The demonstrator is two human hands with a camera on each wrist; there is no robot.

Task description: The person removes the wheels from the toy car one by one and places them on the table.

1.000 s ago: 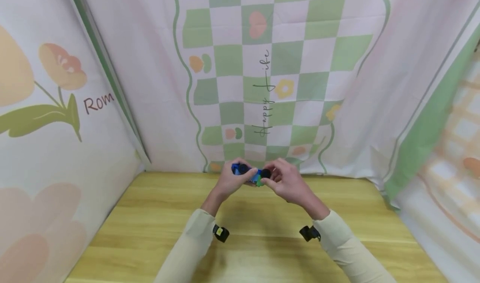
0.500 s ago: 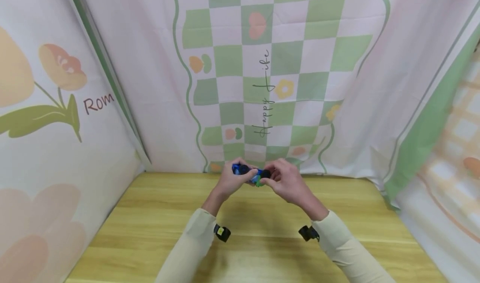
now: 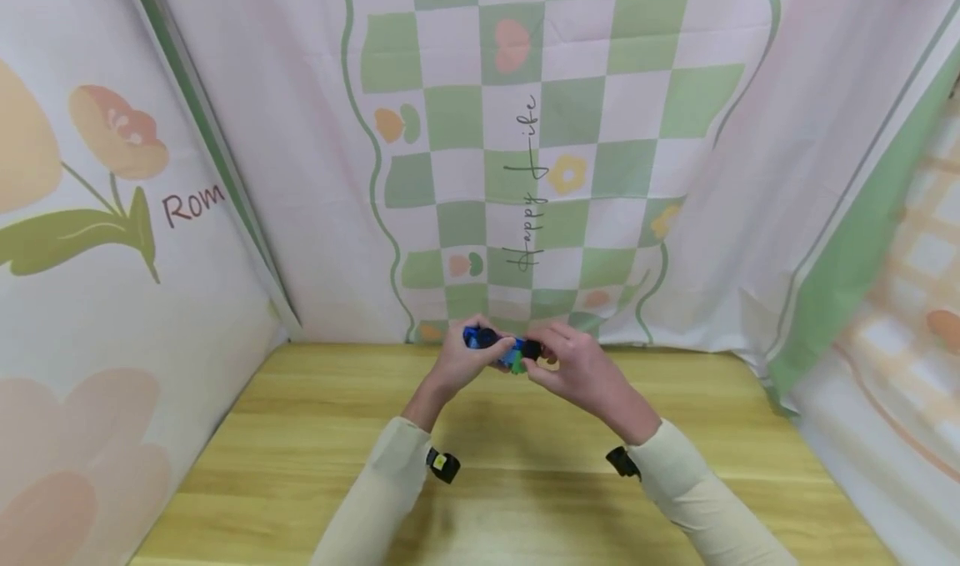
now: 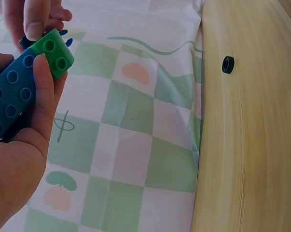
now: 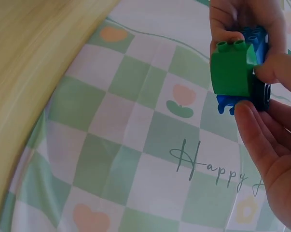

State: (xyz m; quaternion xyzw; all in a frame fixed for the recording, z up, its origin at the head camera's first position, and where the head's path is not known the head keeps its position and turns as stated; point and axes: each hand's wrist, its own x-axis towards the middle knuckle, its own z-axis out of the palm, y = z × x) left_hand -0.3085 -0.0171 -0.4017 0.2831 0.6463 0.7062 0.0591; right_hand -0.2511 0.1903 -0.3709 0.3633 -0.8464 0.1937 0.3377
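Observation:
Up above the table, my left hand grips a toy brick car with a blue studded body, its thumb lying along the studs. A green brick with studs on top sits at one end of the car, and blue hooked prongs stick out below it. With thumb and fingers my right hand pinches a black wheel at the car's side by the green brick. Another black wheel shows near the left hand. Fingers hide much of the car's underside.
A loose black wheel stands on the wooden table. Behind the table hangs a checked curtain, close beyond the hands. A printed cloth wall borders the left side.
My right hand has turned slightly over the wheel and its fingers have shifted, with the wrist a little further right. My left hand and the car stay nearly in place.

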